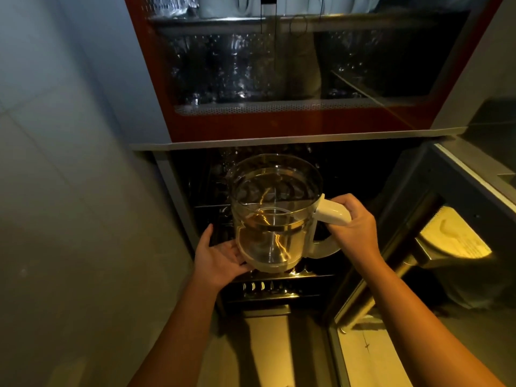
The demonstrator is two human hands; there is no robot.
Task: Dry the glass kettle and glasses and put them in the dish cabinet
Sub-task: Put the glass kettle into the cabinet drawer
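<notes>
The glass kettle point(272, 210), clear with a white handle and a white base, is held upright in front of the open lower compartment of the dish cabinet point(279, 129). My right hand point(353, 224) grips its white handle. My left hand point(220, 256) cups the kettle's base from the left and below. Inside the lower compartment a wire rack point(273, 289) shows just under the kettle. Glassware glints dimly behind the dark glass of the upper, red-framed compartment point(223, 71); single glasses cannot be told apart.
The lower compartment's door point(413, 247) hangs open to the right, with a yellow-lit label on its inner face. A grey wall point(69, 163) stands close on the left. A counter edge point(474, 174) runs at the right. Floor lies below between my arms.
</notes>
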